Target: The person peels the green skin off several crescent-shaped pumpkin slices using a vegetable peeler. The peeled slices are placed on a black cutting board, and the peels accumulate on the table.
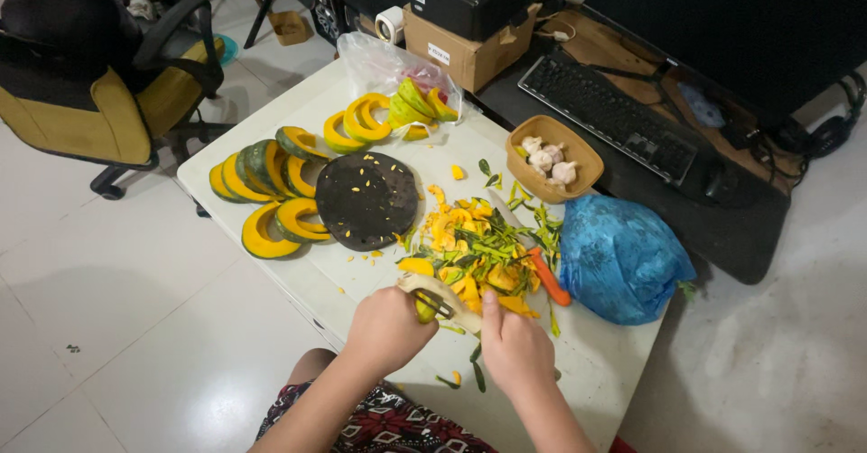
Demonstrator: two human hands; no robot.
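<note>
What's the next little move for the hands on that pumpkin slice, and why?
Probably another short peeler stroke along the rind: the right hand holds it against the pumpkin slice gripped by the left hand, and green skin still shows there.

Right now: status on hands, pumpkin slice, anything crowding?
Left hand grips pumpkin slice. Right hand runs peeler on it. Peel pile and orange-handled knife just beyond.

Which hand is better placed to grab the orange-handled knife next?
Right, probably. The right hand sits just below the knife, whose orange handle points toward it. The left hand is farther off and grips the squash slice. The right would first have to drop the peeler.
</note>
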